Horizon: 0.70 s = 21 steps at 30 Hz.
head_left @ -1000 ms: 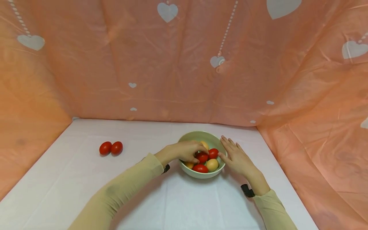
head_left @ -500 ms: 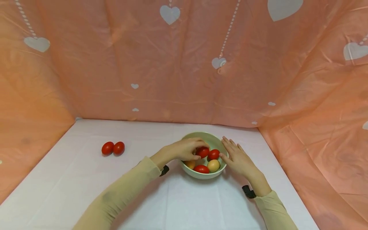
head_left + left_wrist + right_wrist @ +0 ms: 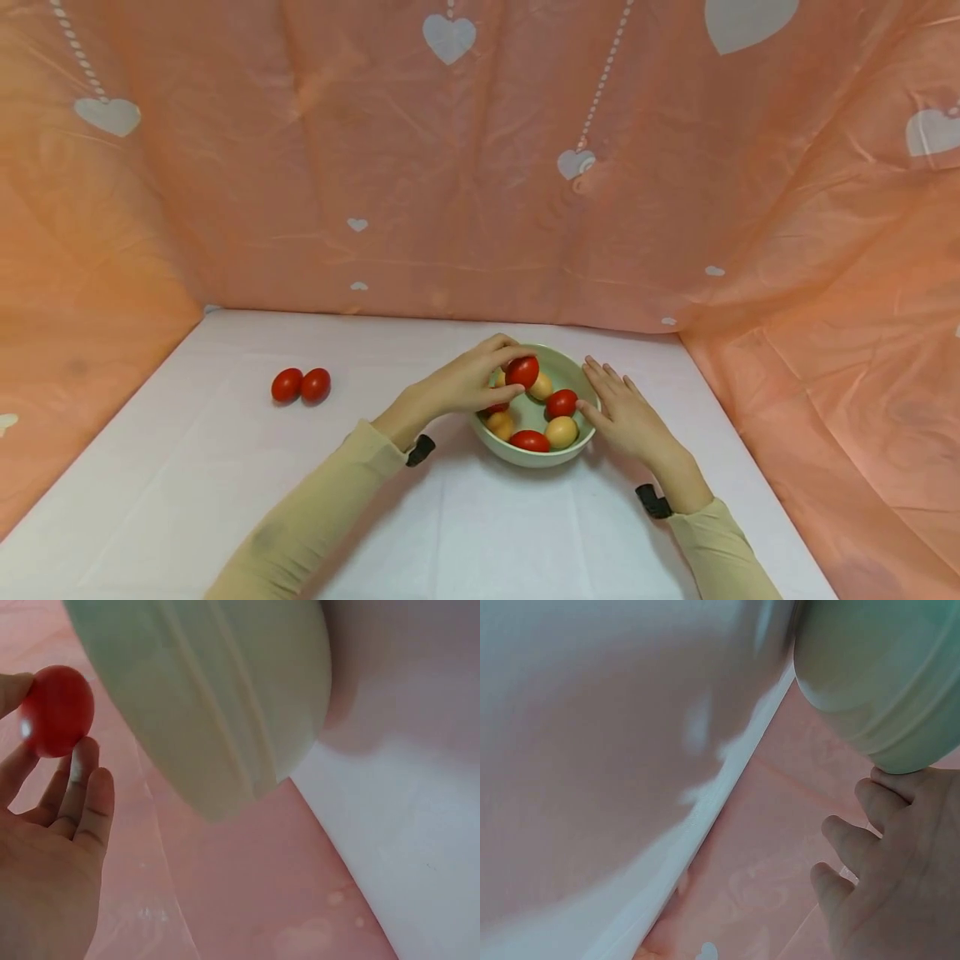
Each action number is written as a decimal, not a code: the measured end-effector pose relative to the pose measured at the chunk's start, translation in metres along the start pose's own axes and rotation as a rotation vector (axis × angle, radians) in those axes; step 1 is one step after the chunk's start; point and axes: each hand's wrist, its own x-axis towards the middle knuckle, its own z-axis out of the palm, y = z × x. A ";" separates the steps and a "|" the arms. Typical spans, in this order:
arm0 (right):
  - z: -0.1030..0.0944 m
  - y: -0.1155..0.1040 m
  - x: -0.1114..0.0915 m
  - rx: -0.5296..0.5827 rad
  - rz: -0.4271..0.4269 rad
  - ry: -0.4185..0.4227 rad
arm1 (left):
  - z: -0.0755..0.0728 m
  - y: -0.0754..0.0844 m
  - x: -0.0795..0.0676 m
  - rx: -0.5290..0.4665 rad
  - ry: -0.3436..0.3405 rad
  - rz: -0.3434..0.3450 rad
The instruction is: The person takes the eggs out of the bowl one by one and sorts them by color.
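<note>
Heart-patterned orange curtain [image 3: 465,192] behind white table [image 3: 195,508]

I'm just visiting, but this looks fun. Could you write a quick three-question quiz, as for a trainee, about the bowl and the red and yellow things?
1. Multiple choice: the egg-shaped item in the person's left grip is A) yellow, B) red, C) green.
2. Look at the right grip. True or false: it is curled around something.
3. Count: how many red items lie on the white surface outside the bowl?

Key
1. B, red.
2. False; its fingers are straight, beside the bowl.
3. Two.
</note>
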 end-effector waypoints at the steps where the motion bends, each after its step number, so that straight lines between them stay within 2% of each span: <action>1: 0.000 0.000 0.000 0.000 -0.002 0.003 | -0.001 0.000 -0.002 -0.007 0.015 0.000; 8: 0.001 0.001 -0.001 -0.002 -0.011 0.014 | -0.011 -0.004 -0.018 -0.026 0.131 0.002; 16: 0.001 0.001 0.000 0.003 0.003 -0.008 | -0.021 -0.018 -0.035 -0.014 0.279 0.029; 21: 0.000 0.001 0.001 0.000 -0.003 -0.007 | -0.030 -0.027 -0.046 0.002 0.330 0.020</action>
